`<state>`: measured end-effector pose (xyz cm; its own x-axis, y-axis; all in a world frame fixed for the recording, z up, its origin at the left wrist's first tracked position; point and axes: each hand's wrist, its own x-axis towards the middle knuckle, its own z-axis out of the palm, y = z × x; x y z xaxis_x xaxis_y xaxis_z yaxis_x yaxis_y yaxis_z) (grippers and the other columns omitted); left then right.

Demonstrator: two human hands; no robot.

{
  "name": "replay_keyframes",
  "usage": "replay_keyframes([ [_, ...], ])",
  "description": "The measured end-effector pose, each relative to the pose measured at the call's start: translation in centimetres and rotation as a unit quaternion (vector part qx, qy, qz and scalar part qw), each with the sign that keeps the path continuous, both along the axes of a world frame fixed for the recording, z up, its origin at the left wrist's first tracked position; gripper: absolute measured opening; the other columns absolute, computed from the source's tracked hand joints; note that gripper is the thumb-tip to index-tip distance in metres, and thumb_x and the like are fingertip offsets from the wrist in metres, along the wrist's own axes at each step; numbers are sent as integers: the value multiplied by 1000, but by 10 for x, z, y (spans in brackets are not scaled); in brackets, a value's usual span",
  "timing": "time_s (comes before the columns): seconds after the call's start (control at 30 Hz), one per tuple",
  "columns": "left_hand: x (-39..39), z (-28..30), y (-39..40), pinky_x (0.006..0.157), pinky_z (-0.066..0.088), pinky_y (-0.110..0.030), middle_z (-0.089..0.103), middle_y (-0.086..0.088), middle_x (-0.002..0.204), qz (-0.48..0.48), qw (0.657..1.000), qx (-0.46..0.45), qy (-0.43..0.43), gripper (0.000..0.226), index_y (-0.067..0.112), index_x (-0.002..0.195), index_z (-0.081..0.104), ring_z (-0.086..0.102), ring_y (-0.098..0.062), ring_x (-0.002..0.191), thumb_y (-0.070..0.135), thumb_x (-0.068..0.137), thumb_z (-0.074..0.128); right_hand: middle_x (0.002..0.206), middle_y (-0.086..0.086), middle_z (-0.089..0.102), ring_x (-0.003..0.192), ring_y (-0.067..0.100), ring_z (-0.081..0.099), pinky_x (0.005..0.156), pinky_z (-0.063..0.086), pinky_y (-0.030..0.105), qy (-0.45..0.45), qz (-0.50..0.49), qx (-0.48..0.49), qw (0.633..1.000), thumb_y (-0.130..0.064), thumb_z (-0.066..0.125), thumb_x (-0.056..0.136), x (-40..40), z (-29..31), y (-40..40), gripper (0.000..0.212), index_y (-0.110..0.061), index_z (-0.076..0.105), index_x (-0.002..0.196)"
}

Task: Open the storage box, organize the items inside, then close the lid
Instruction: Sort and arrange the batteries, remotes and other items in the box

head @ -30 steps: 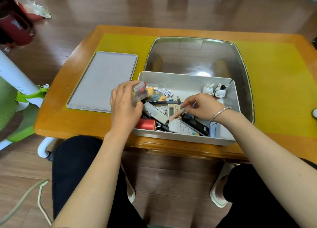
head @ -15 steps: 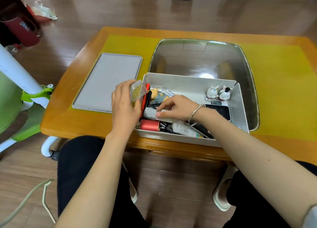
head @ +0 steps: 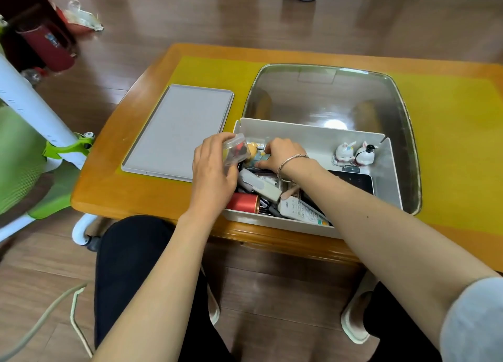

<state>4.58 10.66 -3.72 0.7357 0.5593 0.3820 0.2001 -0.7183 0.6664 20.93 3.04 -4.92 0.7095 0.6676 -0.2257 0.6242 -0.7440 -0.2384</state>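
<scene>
An open white storage box (head: 307, 133) stands at the table's near edge, its grey lid (head: 178, 132) lying flat to the left. My left hand (head: 213, 168) holds a small clear plastic case (head: 235, 151) with red and dark bits over the box's left end. My right hand (head: 281, 155) reaches into the far left corner, fingers curled down on small items beside a yellow bear figure (head: 251, 151); what they grip is hidden. Inside lie a red spool (head: 242, 202), a white remote (head: 302, 210), a black device (head: 353, 180) and two rabbit figurines (head: 355, 153).
The box sits on a shiny metal tray (head: 326, 92) on a yellow mat over an orange wooden table (head: 114, 182). A green and white chair (head: 32, 155) stands to the left. A red item lies on the floor far left.
My right hand moved from the remote area to the far left corner of the box. My left hand kept holding the clear case in about the same place.
</scene>
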Motion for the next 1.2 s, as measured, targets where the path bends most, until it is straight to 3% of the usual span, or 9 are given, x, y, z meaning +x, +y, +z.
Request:
replay_keyframes([
  [0.2, -4, 0, -1, 100, 40, -42, 54, -3, 127, -16, 999, 36, 23, 54, 18, 125, 51, 44, -22, 119, 0, 76, 67, 64, 4, 54, 69, 29, 54, 55, 38, 26, 38, -18, 13, 999, -40, 74, 68, 1, 4, 7, 33, -13, 55, 66],
  [0.33, -6, -2, -3, 101, 31, -34, 51, 3, 130, -37, 997, 55, 49, 54, 24, 126, 50, 38, -16, 123, 7, 78, 68, 92, 4, 66, 86, 26, 62, 71, 50, 30, 36, -25, 83, 996, -35, 75, 65, 5, 1, -3, 36, -17, 68, 96],
  [0.5, -8, -3, -2, 105, 31, -40, 47, 4, 134, -84, 979, 141, 120, 50, 26, 126, 53, 33, -17, 129, 32, 80, 69, 87, 3, 61, 76, 17, 55, 70, 49, 28, 29, -49, 220, 974, -28, 77, 59, 19, 14, -29, 33, -21, 66, 90],
  [0.63, -6, 3, -7, 100, 21, -31, 54, 8, 127, -93, 980, 129, 120, 57, 26, 120, 59, 37, -14, 126, 67, 83, 42, 81, 5, 66, 69, 14, 54, 68, 49, 31, 70, -95, 316, 941, -24, 82, 63, 25, 26, -62, 31, -21, 64, 88],
  [0.73, 10, 12, -15, 99, 22, -31, 56, 6, 128, -72, 987, 103, 103, 48, 24, 121, 59, 39, -14, 125, 57, 93, 39, 91, 9, 67, 80, 20, 59, 82, 53, 36, 111, -115, 344, 925, -20, 84, 65, 18, 28, -83, 38, -12, 65, 97],
  [0.87, 47, 29, -33, 99, 38, -35, 61, 2, 124, -89, 991, 8, 105, 41, 20, 128, 55, 51, -16, 119, 45, 97, 45, 86, -6, 62, 81, 9, 55, 78, 48, 26, 123, -129, 379, 908, -25, 83, 67, 7, 26, -97, 35, -14, 65, 96],
  [1.0, 74, 39, -48, 73, 42, -9, 55, 5, 118, -172, 964, -169, 111, 54, 18, 143, 31, 56, -13, 107, 37, 97, 53, 84, -13, 57, 80, 7, 55, 75, 48, 22, 145, -139, 432, 879, -21, 80, 69, -4, 29, -97, 29, -20, 62, 92],
  [1.07, 81, 40, -51, 76, 43, -12, 49, 4, 119, -188, 952, -225, 90, 63, 17, 148, 19, 53, -11, 107, 25, 97, 55, 90, -11, 59, 85, 8, 60, 80, 52, 25, 160, -127, 444, 873, -17, 80, 70, -8, 29, -99, 33, -20, 62, 98],
  [1.2, 84, 36, -44, 69, 40, 0, 47, 0, 119, -165, 955, -232, 78, 67, 10, 143, 18, 52, -5, 92, 13, 92, 62, 105, -11, 61, 81, 8, 69, 81, 57, 31, 238, -96, 429, 866, -7, 77, 73, -9, 23, -108, 48, -22, 58, 114],
])
